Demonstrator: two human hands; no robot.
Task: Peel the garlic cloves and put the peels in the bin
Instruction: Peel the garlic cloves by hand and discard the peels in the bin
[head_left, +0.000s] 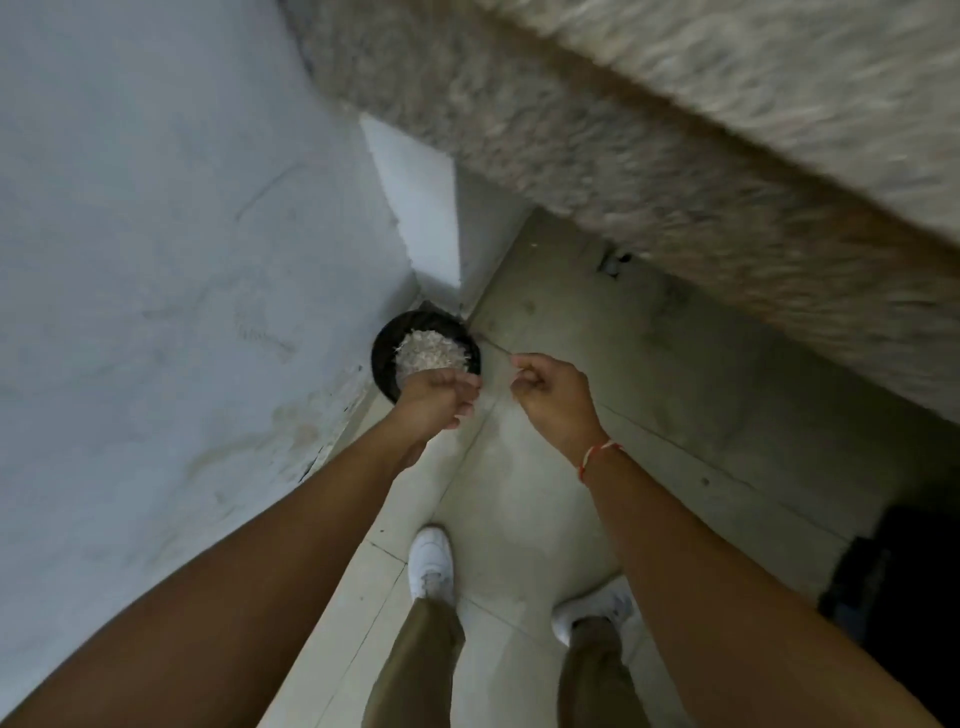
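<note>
A round black bin (381, 358) stands on the floor in the corner by the wall. A heap of pale garlic peels (428, 351) fills it. My left hand (434, 402) hovers over the bin's near rim, its fingers loosely extended toward the right, and I see nothing in it. My right hand (553, 397) is to the right of the bin, above the floor, with its fingers curled into a fist. Whether it holds any peels is hidden.
A pale blue wall (156, 260) runs along the left. A speckled stone counter edge (675, 156) overhangs at the upper right. My two white shoes (431, 564) stand on the tiled floor (519, 493) below. A dark object (904, 597) sits at the right edge.
</note>
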